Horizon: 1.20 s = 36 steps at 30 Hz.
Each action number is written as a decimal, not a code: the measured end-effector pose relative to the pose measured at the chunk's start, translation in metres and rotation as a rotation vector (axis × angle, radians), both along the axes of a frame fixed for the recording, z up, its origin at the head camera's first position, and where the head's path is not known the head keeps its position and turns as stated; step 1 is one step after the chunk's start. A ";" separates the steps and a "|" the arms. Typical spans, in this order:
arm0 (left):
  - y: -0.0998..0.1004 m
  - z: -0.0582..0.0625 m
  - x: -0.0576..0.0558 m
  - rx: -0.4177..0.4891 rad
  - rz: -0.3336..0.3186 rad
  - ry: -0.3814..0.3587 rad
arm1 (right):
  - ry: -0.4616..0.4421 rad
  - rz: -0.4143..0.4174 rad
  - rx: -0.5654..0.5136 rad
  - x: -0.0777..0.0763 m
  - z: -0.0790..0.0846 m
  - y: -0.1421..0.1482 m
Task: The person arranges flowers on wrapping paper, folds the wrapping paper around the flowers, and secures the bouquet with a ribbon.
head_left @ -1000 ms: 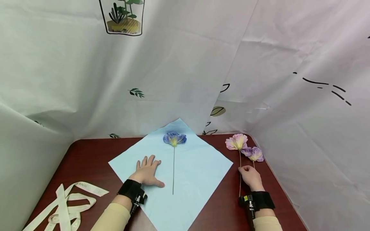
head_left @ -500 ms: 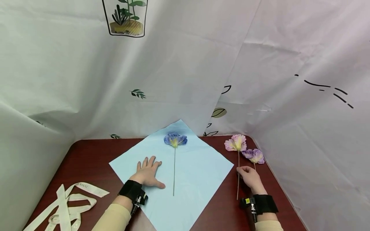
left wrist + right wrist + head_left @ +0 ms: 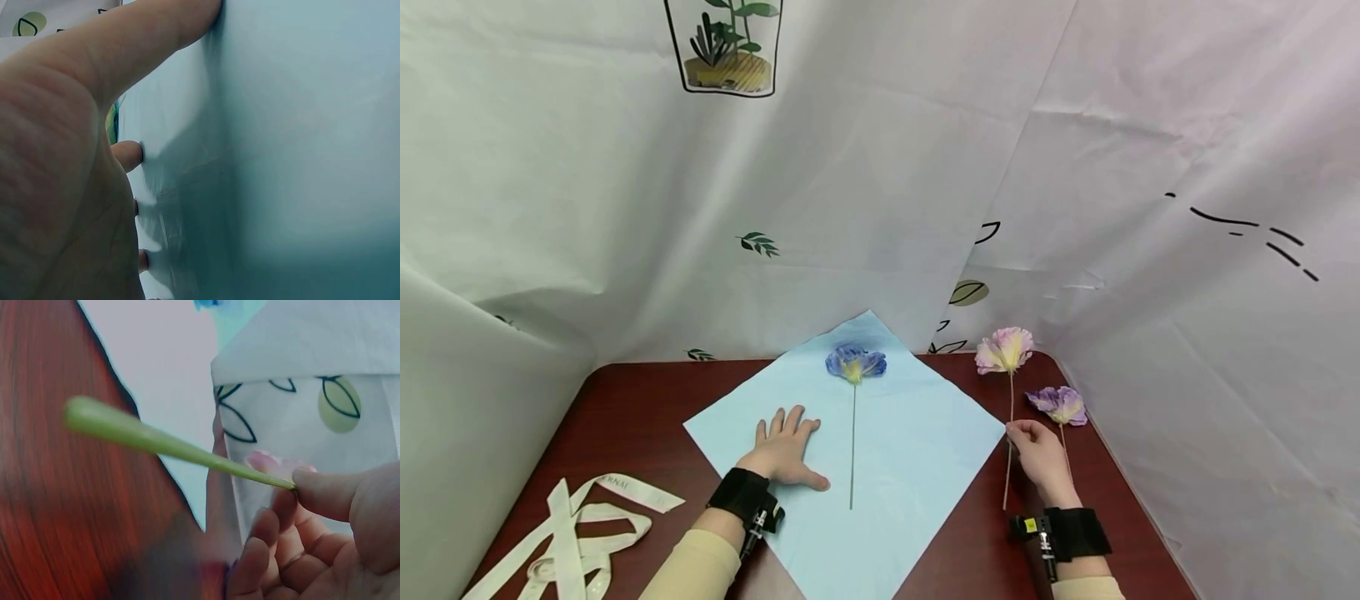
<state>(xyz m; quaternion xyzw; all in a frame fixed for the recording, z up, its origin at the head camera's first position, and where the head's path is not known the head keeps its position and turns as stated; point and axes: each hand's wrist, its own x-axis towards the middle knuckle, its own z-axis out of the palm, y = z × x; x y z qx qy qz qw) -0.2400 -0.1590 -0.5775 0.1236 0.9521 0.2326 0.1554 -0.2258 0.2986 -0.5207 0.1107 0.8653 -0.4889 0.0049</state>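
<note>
My right hand (image 3: 1037, 454) pinches the thin stem of a pink artificial flower (image 3: 1004, 350) between thumb and fingertips. In the right wrist view the green stem (image 3: 156, 442) runs out from the pinch toward the camera, and a bit of the pink bloom shows behind the thumb. Spread fingers and thumb of my left hand (image 3: 784, 454) rest on a light blue sheet of wrapping paper (image 3: 917, 450). On that sheet lies a blue flower (image 3: 855, 364) with a straight stem. A purple flower (image 3: 1060, 406) lies on the table just beyond my right hand, part of its stem hidden.
A tangled cream ribbon (image 3: 568, 533) lies at the table's left side. The dark red table (image 3: 647, 417) is bounded by white patterned cloth (image 3: 865, 192) at the back and both sides.
The pink flower has come up and slightly left with my right hand, and it now stands apart from the purple one. My left hand stays in place on the paper.
</note>
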 end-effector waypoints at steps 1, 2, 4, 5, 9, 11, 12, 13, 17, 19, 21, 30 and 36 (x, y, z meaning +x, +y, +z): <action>0.000 0.000 0.000 -0.002 -0.001 -0.004 | 0.006 -0.005 -0.009 0.001 0.001 -0.003; 0.000 0.001 0.000 -0.003 -0.001 -0.006 | 0.013 -0.007 -0.020 0.001 0.001 -0.006; 0.000 0.002 0.001 -0.003 -0.004 -0.006 | 0.022 -0.014 -0.047 0.002 0.002 -0.013; 0.000 0.002 0.001 -0.003 -0.004 -0.010 | 0.026 -0.015 -0.058 0.003 0.002 -0.017; 0.000 0.005 0.002 -0.001 -0.003 -0.013 | 0.031 0.005 -0.098 0.003 0.005 -0.035; 0.000 0.006 0.003 -0.004 -0.004 -0.021 | 0.031 0.023 -0.104 0.004 0.006 -0.044; 0.000 0.007 0.004 -0.002 -0.006 -0.019 | 0.032 0.032 -0.107 0.005 0.007 -0.049; 0.000 0.008 0.004 -0.003 -0.007 -0.020 | 0.034 0.041 -0.107 0.005 0.007 -0.054; 0.001 0.007 0.004 -0.006 -0.006 -0.017 | 0.055 0.076 -0.125 0.008 0.009 -0.072; 0.001 0.005 0.003 -0.006 -0.003 -0.011 | 0.059 0.096 -0.143 0.009 0.009 -0.082; 0.000 0.003 0.002 -0.003 -0.003 0.001 | 0.057 0.119 -0.162 0.009 0.009 -0.092; -0.001 0.004 0.002 0.007 0.005 -0.001 | 0.036 0.224 -0.180 0.005 -0.001 -0.140; 0.000 0.009 0.005 0.014 0.008 -0.003 | 0.024 0.290 -0.211 -0.001 -0.013 -0.162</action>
